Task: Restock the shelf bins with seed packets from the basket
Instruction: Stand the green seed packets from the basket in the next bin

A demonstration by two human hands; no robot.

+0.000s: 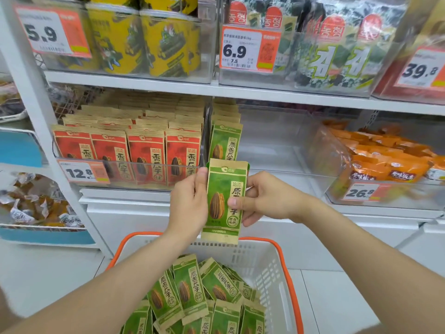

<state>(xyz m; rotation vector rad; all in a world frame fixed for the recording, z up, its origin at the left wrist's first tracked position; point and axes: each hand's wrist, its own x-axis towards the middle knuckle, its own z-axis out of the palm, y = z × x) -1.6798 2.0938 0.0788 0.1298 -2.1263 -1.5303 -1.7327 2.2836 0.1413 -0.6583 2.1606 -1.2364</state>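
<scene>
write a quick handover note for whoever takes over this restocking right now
Left hand: holds the left edge of an upright green paper seed packet.
Right hand: pinches its right edge, thumb in front.
Packet is held above the white plastic basket with orange rim.
Done: one row of green packets stands at the left of the clear plastic shelf bin.
Left: shelve this packet, then the heap of green packets in the basket.

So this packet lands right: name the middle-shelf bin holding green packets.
The centre bin, with one green row at its left wall; the left bin holds red packets, the right bin orange packets.
</scene>
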